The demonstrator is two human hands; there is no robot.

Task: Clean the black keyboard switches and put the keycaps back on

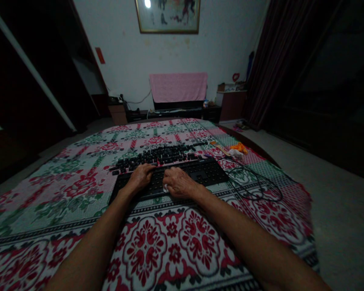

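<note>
A black keyboard (pixel 206 171) lies on a bed with a floral cover (pixel 170 238). A row of loose black keycaps (pixel 164 154) sits just behind it. My left hand (pixel 142 176) rests on the keyboard's left part, fingers curled over its far edge. My right hand (pixel 178 182) is closed on the middle of the keyboard. It presses a small white piece (pixel 165 188), perhaps a cloth or wipe, that peeks out under the thumb side. The keyboard's cable (pixel 255 186) loops over the cover to the right.
Small orange and white items (pixel 237 149) lie at the bed's right edge. Beyond the bed stand a low cabinet draped with a pink cloth (pixel 178 87) and a picture (pixel 168 15) on the wall. Dark curtains (pixel 269 60) hang at the right, bare floor (pixel 336 194) beside the bed.
</note>
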